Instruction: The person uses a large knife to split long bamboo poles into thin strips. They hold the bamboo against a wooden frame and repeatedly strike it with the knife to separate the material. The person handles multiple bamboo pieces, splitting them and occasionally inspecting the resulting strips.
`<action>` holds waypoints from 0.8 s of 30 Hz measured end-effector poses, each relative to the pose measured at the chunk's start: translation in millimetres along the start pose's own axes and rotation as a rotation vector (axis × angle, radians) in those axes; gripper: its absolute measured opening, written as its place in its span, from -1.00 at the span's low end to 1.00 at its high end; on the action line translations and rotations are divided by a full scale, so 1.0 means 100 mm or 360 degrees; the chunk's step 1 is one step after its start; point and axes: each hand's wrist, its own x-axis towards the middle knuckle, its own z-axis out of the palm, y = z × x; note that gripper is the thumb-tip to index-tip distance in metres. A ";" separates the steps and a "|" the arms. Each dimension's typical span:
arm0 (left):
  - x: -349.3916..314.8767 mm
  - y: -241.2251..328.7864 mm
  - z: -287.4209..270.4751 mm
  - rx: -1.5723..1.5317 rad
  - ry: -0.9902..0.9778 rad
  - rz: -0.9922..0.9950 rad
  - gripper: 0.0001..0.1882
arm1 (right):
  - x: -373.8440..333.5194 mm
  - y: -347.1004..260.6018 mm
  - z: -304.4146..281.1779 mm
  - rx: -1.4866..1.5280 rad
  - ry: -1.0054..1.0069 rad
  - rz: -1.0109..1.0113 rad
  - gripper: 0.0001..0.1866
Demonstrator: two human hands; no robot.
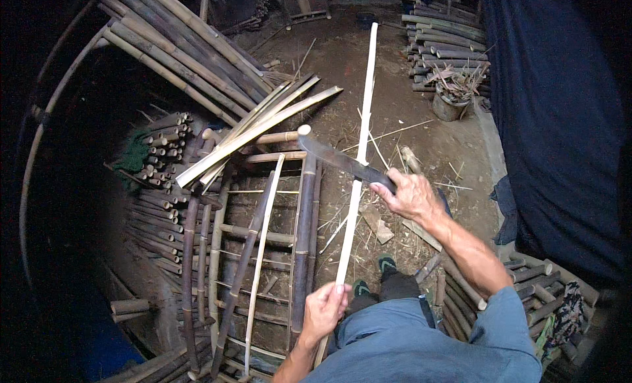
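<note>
My left hand (324,310) is closed around the lower part of a long pale bamboo strip (368,87), which reaches away from me over the floor. In my right hand (413,199) is the handle of a machete (332,156). Its broad dark blade points left and lies across the strip near mid-length. Thin slivers stick out from the strip's side close to the blade. To the left stands a bamboo frame (304,238) with rungs, and a narrow pale strip (264,251) leans along it. More split strips (263,133) rest on the frame's far end.
Long bamboo poles (178,47) slope down at the far left, above stacked cut lengths (158,212). Another stack (444,47) and a bucket of scraps (451,106) stand at the far right. A dark curtain (559,133) hangs on the right. Shavings litter the dirt floor (336,60).
</note>
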 end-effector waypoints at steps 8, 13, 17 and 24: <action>-0.14 -0.04 0.02 -0.0030 0.0091 -0.0004 -0.70 | -0.09 -0.11 0.00 0.0144 -0.0103 -0.0416 -0.48; -0.37 0.02 0.19 0.0115 0.0053 -0.0056 -0.70 | 0.47 0.41 -0.25 0.0049 0.0030 0.0078 -0.41; -0.37 -0.01 0.23 0.0230 0.0050 -0.0067 -0.71 | 0.11 0.27 -0.30 -0.0018 -0.0199 -0.0368 -0.43; -0.39 0.01 0.45 0.0060 0.0148 -0.0045 -0.73 | 0.19 0.37 -0.32 -0.0029 0.0166 -0.0217 -0.52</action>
